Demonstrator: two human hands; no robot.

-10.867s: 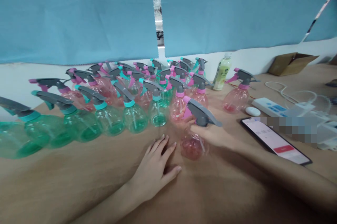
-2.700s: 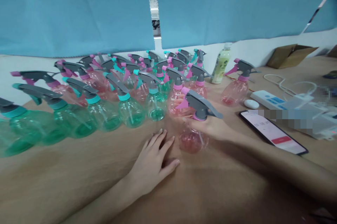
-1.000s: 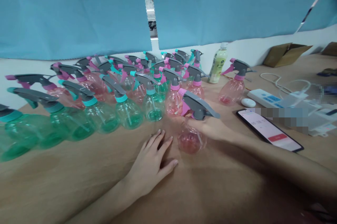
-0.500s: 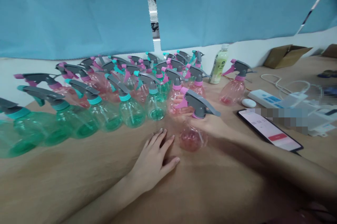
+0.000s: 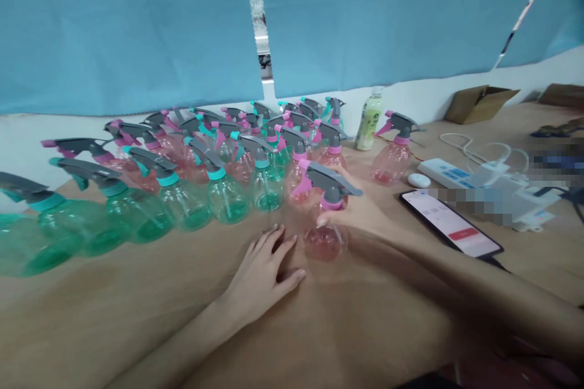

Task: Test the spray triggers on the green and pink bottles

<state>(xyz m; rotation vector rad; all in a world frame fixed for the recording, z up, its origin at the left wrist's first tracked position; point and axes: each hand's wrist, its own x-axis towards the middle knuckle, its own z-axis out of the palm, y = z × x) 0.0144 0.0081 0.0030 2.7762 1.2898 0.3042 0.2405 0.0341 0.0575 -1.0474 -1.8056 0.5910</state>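
Observation:
My right hand (image 5: 360, 206) is wrapped round a pink spray bottle (image 5: 326, 243) with a grey and pink trigger head. Its thumb shows in front of the neck, while the other fingers are largely hidden behind the bottle. The bottle stands upright on the brown table (image 5: 292, 340). To its left, my left hand (image 5: 262, 270) lies flat on the tabletop, fingers spread, holding nothing. Beyond both hands are rows of spray bottles, a green one (image 5: 268, 188) with a turquoise collar in front and a pink one (image 5: 298, 185) close behind the held bottle.
A lone pink spray bottle (image 5: 392, 157) stands at the right beside a green-labelled drink bottle (image 5: 368, 121). Nearer are a phone (image 5: 449, 224), a white earbud case (image 5: 418, 180) and a power strip (image 5: 444, 171) with cables. A cardboard box (image 5: 479, 104) sits farther back.
My right hand has drawn back and closed round the pink spray bottle, its thumb now in front. My left hand stays flat. The view has shifted slightly.

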